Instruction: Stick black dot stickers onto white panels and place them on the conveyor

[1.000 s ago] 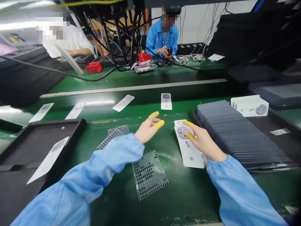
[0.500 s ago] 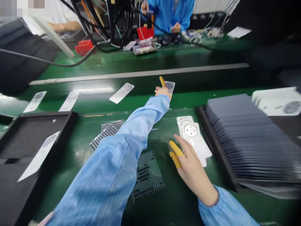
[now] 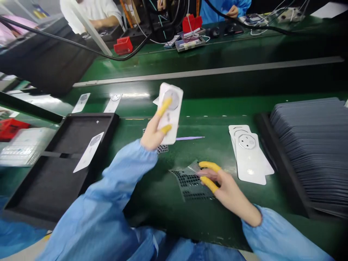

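Left hand [image 3: 153, 132] grips a white card [image 3: 170, 112] (tilted, raised); right hand [image 3: 220, 186] pinches a dotted sheet [image 3: 190, 183] on the bench [image 3: 217, 217].

We see a brightly lit scene under light from overhead, which leaves white glare streaks on the glossy green bench [image 3: 225, 119] near its far rail. Shadows are soft and short. Our view bends at the edges, and the left margin is smeared by motion blur. The white card [image 3: 170, 112] held up in the middle stays fairly sharp.
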The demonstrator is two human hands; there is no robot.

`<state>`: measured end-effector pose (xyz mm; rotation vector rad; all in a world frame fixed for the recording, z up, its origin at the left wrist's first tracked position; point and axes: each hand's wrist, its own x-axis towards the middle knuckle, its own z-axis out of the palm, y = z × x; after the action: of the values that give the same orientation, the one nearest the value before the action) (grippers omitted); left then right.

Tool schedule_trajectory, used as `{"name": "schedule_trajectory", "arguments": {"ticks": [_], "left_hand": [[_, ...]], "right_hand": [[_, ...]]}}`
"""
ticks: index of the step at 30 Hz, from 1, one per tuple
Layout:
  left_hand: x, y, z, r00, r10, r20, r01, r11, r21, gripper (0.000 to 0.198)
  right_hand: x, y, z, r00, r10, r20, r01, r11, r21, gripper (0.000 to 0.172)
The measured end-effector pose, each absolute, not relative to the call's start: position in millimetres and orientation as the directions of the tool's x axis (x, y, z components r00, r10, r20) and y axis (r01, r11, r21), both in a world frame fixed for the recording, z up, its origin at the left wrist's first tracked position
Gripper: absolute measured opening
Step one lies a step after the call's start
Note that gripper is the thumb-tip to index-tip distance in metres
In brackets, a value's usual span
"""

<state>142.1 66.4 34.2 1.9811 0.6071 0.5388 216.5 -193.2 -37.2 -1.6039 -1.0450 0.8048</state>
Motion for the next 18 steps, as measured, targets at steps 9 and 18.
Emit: {"name": "schedule_trajectory", "arguments": {"ticks": [9,18], "left_hand": [[26,-16,-11,0.754,0.492,-0.436,0.474,0.053,0.879,0.049],[21,-37,-32,0.781,0.500,-0.374,0.378,0.099,0.921,0.029]], "right_hand": [[237,-187,-30,0.101,0.942,-0.321,-0.156,-0.303,-0.940,0.058],[180,-177,-28,0.295,0.884,0.363,0.775,0.001,-0.632,0.025]]}}
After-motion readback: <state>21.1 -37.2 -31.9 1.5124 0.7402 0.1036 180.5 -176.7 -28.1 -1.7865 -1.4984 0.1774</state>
